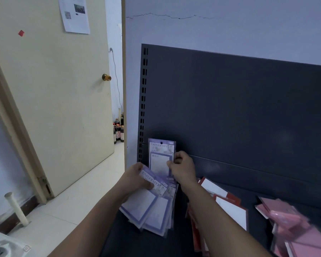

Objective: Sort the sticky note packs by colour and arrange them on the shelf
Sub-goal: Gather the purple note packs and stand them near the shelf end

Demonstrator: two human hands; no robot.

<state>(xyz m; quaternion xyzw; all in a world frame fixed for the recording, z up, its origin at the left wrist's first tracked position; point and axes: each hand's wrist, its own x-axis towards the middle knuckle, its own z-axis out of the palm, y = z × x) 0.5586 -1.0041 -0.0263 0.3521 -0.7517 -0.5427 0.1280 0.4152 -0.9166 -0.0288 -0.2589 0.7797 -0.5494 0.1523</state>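
The right hand (183,168) is standing one purple sticky note pack (160,158) upright against the dark back panel (239,108), at the far left end of the shelf (258,190). Its fingers (180,154) are pinching the pack's right edge, with the thumb in front and the other fingers behind. The pack's lower edge is sitting hidden behind the hands, so contact with the shelf deck cannot be confirmed.

The left hand (137,178) is holding a fanned stack of purple packs (152,206) just in front of and below the upright pack. Its fingers are curling round the upper end of the fan, with the thumb pressing on the top pack. The lower ends of the fan are hanging over the front-left part of the shelf.

Progress, judged from the layout:
- Sorting is looking largely complete. The packs are lying in three colour groups: purple at the left, red packs (230,206) flat in the middle, and pink packs (289,219) in a loose heap at the right.
- Arranging is only beginning. One purple pack is going into display position, and the rest of the purple fan is waiting in the left hand.
- The red and pink groups are lying untidily, overlapping and tilted, and are not yet standing against the panel.
- The pink heap is showing blurred, so its count cannot be told.
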